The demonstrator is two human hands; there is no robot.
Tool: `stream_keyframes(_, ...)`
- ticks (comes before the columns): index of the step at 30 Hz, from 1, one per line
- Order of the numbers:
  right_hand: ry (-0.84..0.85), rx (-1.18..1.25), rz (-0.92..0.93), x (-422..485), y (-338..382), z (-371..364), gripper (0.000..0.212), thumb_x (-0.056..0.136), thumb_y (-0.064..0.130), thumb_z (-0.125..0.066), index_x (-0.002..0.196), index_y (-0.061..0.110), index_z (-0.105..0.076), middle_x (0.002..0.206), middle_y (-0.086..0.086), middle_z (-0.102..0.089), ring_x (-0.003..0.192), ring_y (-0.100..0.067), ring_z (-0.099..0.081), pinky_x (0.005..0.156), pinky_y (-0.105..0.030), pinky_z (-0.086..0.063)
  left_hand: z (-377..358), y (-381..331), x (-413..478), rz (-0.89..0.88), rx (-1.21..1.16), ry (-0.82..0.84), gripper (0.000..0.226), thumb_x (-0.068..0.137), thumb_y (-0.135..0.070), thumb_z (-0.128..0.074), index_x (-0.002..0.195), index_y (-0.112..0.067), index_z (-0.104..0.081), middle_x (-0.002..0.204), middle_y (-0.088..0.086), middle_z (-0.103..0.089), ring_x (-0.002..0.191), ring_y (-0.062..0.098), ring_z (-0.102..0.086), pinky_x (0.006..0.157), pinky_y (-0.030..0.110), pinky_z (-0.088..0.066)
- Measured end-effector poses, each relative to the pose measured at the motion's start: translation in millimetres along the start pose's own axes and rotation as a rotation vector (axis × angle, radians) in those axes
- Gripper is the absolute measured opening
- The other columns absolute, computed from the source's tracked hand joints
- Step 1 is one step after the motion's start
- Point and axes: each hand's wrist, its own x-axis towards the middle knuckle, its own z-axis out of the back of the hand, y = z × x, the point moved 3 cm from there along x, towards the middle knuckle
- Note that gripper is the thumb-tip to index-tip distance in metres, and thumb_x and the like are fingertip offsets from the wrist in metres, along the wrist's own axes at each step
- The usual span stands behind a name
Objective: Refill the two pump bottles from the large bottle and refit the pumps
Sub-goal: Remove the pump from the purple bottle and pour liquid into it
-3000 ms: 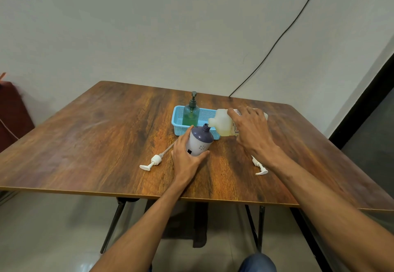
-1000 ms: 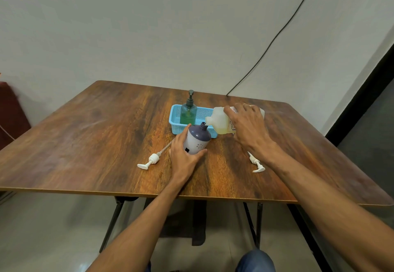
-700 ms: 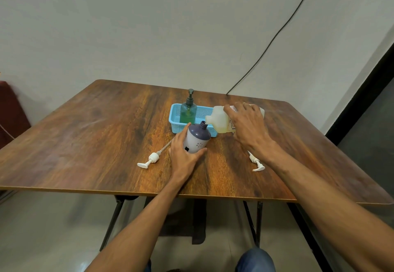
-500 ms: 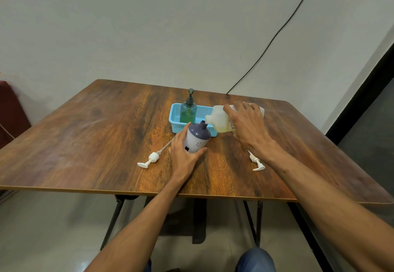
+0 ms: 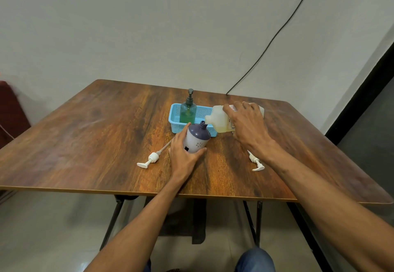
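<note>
My left hand [image 5: 183, 156] grips a white pump bottle with a purple top [image 5: 197, 137], tilted toward the right, its neck open. My right hand [image 5: 248, 126] holds the large translucent bottle [image 5: 218, 120] tipped sideways, its spout right at the purple bottle's neck; pale yellow liquid fills its lower part. One white pump [image 5: 150, 159] lies on the table left of my left hand. A second white pump [image 5: 255, 162] lies to the right, partly under my right forearm.
A blue plastic basket [image 5: 175, 115] stands behind the bottles and holds a green pump bottle [image 5: 188, 110] with its dark pump fitted. The wooden table [image 5: 85, 139] ends close in front of me. A black cable runs up the wall at the back right.
Both hands have stayed almost still, with the large bottle kept tipped against the purple-topped bottle's neck. The view has shifted only slightly.
</note>
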Motion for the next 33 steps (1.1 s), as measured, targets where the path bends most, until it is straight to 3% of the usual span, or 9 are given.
stream_keyframes(33,0.007,-0.031,0.007,0.2,1.0,3.9,0.071,0.082,0.026,-0.079,0.142,0.021,-0.041,0.139,-0.015,-0.052,0.127,-0.036,-0.049,0.107,-0.051,-0.037,-1.6,5.5,0.9,-0.013,0.008,-0.009,0.092,0.07,-0.027,-0.091,0.148,-0.015,-0.044,0.144,0.003,-0.054,0.131,0.02,-0.05,0.108,0.052,-0.045)
